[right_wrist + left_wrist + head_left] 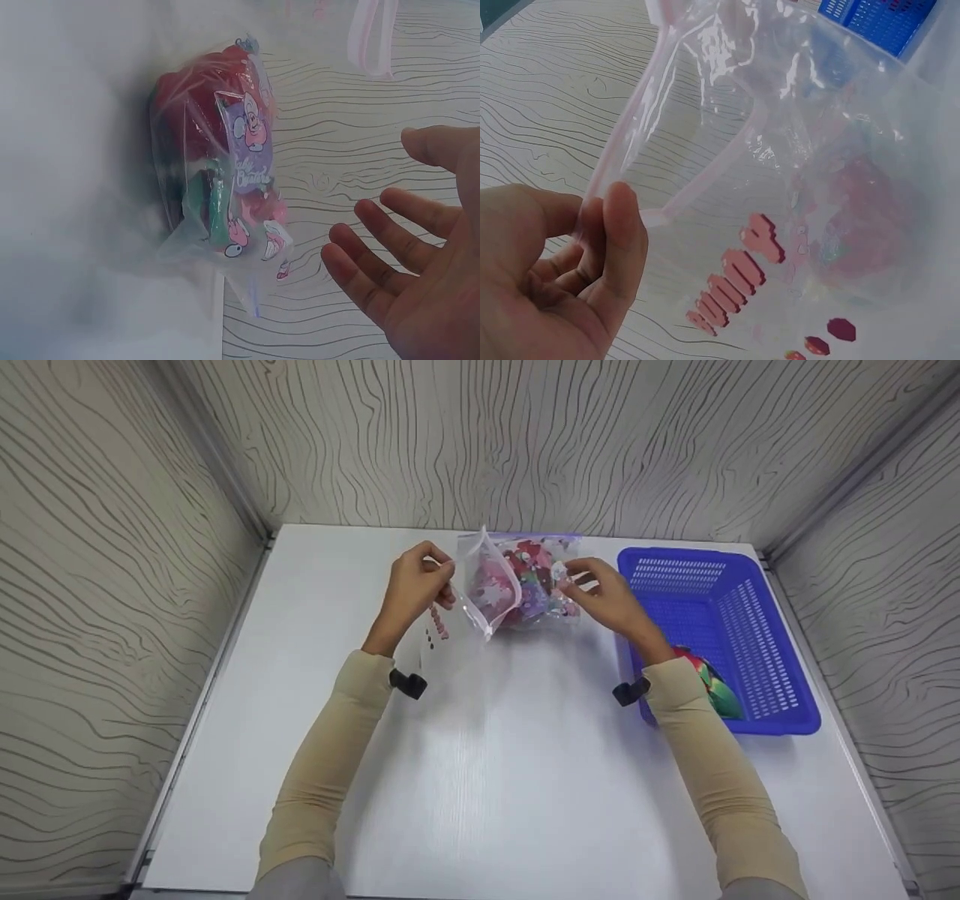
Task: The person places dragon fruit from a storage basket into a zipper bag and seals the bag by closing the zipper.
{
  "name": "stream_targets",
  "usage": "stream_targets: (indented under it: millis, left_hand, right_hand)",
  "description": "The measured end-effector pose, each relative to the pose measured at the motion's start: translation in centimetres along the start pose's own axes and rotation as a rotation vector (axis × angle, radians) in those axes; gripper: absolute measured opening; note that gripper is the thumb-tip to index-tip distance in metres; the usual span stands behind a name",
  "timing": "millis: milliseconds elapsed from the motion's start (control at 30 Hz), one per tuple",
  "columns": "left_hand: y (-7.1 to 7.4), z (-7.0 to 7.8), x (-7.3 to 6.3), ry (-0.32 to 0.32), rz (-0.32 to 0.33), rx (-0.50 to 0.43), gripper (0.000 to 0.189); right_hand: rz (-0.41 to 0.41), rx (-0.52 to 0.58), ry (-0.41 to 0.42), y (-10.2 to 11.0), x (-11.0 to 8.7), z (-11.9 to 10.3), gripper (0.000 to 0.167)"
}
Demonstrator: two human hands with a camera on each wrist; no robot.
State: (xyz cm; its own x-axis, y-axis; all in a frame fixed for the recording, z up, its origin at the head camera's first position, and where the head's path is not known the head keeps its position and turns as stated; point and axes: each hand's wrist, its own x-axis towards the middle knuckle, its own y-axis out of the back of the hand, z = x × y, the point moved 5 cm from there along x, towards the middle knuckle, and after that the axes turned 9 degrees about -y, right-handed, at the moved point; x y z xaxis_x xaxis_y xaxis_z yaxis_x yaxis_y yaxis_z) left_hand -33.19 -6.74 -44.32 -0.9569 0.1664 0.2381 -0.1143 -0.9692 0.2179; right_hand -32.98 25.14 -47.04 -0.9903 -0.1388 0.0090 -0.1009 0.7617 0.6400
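My left hand [420,581] pinches the pink zip edge of a clear plastic zip bag [727,172] between thumb and fingers. This bag's mouth gapes, and pink lettering and dark red dots are printed on its side. Right beside it, a second zip bag [536,574] with a purple top edge and printed cartoon figures stands filled with red, green and pink things [195,112]. My right hand [427,262] is at the right side of the filled bag, its fingers spread and apart from it in the right wrist view.
A blue plastic basket [806,712] stands at the right of the white table [495,787], with a shiny red and green item [716,690] inside, partly behind my right forearm. Wood-grain patterned panels [450,442] enclose the table at the back and both sides.
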Motion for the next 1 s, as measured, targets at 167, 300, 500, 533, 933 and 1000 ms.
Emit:
stream_targets:
  millis: [167, 300, 500, 533, 933, 1000]
  left_hand:
    - [-0.1, -0.2, -0.1, 0.009, -0.004, -0.001, 0.008]
    - [0.0, -0.2, -0.1, 0.009, 0.005, -0.003, 0.008]
    - [0.0, -0.3, -0.2, 0.008, 0.008, -0.011, 0.008]
    - [0.0, -0.4, -0.2, 0.009, 0.008, -0.012, 0.008]
    - [0.0, -0.3, -0.3, -0.008, -0.001, 0.016, 0.01]
    - [0.0, -0.4, -0.3, -0.007, -0.001, 0.017, 0.01]
  right_hand:
    - [-0.035, -0.041, -0.009, 0.7, -0.3, 1.0, 0.049]
    - [-0.051, -0.081, -0.032, 1.4, -0.6, 1.7, 0.05]
    - [-0.058, -0.128, -0.056, 2.5, -1.3, 2.7, 0.054]
    - [-0.057, -0.14, -0.06, 2.7, -1.4, 2.9, 0.055]
    - [-0.052, -0.267, -0.082, 5.3, -2.6, 4.3, 0.062]
    - [-0.049, -0.282, -0.075, 5.6, -2.8, 4.4, 0.062]
